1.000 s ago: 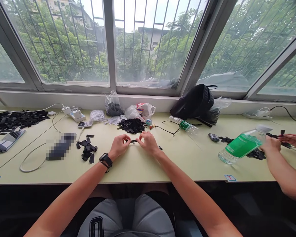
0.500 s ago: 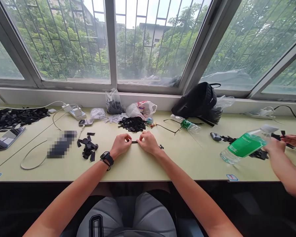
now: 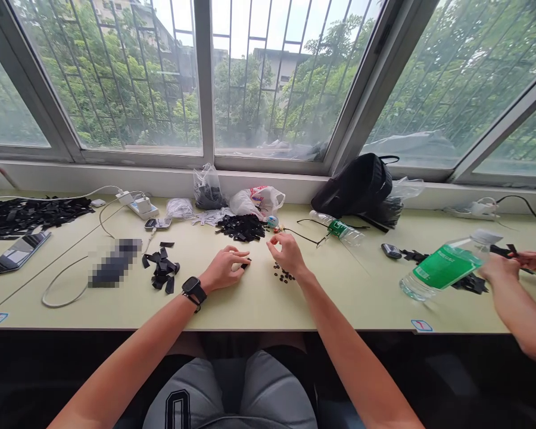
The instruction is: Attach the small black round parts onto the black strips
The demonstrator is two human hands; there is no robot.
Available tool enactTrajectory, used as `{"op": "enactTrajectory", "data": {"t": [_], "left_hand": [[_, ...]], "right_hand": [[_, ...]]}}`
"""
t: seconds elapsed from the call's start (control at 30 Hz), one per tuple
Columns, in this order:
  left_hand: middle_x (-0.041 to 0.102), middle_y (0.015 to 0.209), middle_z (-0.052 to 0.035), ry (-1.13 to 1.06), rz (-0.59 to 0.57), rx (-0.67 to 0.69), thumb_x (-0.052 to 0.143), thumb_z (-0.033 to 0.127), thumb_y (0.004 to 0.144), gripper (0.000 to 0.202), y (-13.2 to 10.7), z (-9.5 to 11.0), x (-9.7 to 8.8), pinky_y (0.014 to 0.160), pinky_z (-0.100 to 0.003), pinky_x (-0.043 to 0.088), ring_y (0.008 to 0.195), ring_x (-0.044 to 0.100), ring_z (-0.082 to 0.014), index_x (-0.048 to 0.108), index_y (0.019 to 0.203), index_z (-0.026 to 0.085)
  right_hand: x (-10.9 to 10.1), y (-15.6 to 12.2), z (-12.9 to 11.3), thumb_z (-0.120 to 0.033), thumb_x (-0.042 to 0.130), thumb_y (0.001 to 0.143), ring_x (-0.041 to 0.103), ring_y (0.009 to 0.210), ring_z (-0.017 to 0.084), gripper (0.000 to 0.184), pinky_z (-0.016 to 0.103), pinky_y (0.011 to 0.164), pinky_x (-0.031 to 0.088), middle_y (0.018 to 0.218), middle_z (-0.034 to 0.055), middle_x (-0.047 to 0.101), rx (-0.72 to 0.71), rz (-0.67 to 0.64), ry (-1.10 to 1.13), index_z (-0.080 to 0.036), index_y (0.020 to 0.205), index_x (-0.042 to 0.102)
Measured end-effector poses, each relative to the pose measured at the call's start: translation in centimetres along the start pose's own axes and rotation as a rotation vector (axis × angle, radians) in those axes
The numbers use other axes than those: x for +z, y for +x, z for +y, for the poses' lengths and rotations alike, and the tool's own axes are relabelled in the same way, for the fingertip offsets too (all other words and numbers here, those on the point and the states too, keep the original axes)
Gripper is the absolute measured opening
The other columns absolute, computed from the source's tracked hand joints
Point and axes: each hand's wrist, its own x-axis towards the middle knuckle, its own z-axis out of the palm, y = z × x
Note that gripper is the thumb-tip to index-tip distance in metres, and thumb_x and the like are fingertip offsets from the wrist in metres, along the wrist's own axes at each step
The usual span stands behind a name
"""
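Note:
My left hand (image 3: 226, 269) is low over the table, thumb and fingers closed on a small black strip (image 3: 246, 263). To its right, my right hand (image 3: 289, 255) hovers with its fingertips drawn together; whether anything sits between them is too small to make out. Small black rings (image 3: 283, 275) lie scattered under and beside that hand. Beyond both hands is a heap of black strips (image 3: 241, 227). Left of my left wrist lies a smaller, looser pile of black strips (image 3: 161, 268).
A clear bottle with a green label (image 3: 446, 268) stands at the right, near a co-worker's hands (image 3: 502, 265). Eyeglasses (image 3: 317, 241), a small bottle (image 3: 339, 227) and a black bag (image 3: 355, 187) lie behind. Left are a phone (image 3: 16, 253), cables and a power strip (image 3: 142, 207).
My right hand has let go of the strip and moved right and slightly up, leaving more black rings visible. The strip stays with my left hand, now tilted. The view shifted slightly.

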Motion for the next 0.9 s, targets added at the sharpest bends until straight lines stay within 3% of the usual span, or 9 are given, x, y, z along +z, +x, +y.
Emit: {"op": "enactTrajectory", "data": {"t": [0.1, 0.2, 0.37, 0.73, 0.9], "left_hand": [[0.074, 0.132, -0.0031, 0.024, 0.036, -0.020, 0.073, 0.023, 0.082, 0.032, -0.1, 0.2, -0.1, 0.104, -0.049, 0.050, 0.120, 0.060, -0.0323, 0.083, 0.111, 0.031], [0.074, 0.132, -0.0051, 0.037, 0.053, -0.033, 0.078, 0.033, 0.082, 0.028, -0.3, 0.4, -0.3, 0.102, -0.051, 0.051, 0.121, 0.059, -0.0346, 0.082, 0.110, 0.030], [0.075, 0.129, -0.0048, 0.054, 0.075, -0.059, 0.080, 0.033, 0.081, 0.027, -0.4, 0.6, -0.4, 0.100, -0.051, 0.050, 0.122, 0.060, -0.0356, 0.082, 0.108, 0.030], [0.073, 0.132, -0.0062, 0.066, 0.059, -0.020, 0.082, 0.042, 0.081, 0.040, -0.6, 0.6, -0.4, 0.102, -0.050, 0.050, 0.124, 0.059, -0.0354, 0.078, 0.119, 0.029], [0.075, 0.128, -0.0067, 0.019, 0.091, 0.009, 0.076, 0.038, 0.089, 0.031, -0.4, 0.7, -0.3, 0.102, -0.048, 0.052, 0.122, 0.059, -0.0323, 0.079, 0.117, 0.028]], "right_hand": [[-2.1, 0.4, 1.8, -0.040, 0.061, 0.091, 0.061, 0.076, 0.022, 0.024, 0.035, 0.074, 0.049, 0.084, 0.0069, 0.071, 0.073, -0.097, 0.143, -0.021, 0.078, 0.068], [-3.7, 0.2, 3.0, -0.044, 0.067, 0.085, 0.060, 0.072, 0.020, 0.026, 0.033, 0.068, 0.048, 0.083, 0.0066, 0.073, 0.147, -0.308, 0.186, -0.020, 0.080, 0.075], [-4.9, -0.3, 3.5, -0.041, 0.076, 0.077, 0.061, 0.069, 0.019, 0.024, 0.031, 0.064, 0.049, 0.081, 0.0068, 0.074, 0.206, -0.541, 0.228, -0.019, 0.083, 0.080], [-3.9, -0.5, 3.6, -0.031, 0.074, 0.078, 0.062, 0.068, 0.018, 0.015, 0.030, 0.062, 0.049, 0.078, 0.0069, 0.071, 0.218, -0.504, 0.213, -0.017, 0.081, 0.076], [-3.5, -0.5, 3.6, -0.032, 0.070, 0.082, 0.061, 0.066, 0.016, 0.014, 0.029, 0.062, 0.049, 0.077, 0.0047, 0.070, 0.180, -0.524, 0.193, -0.019, 0.080, 0.073]]}}
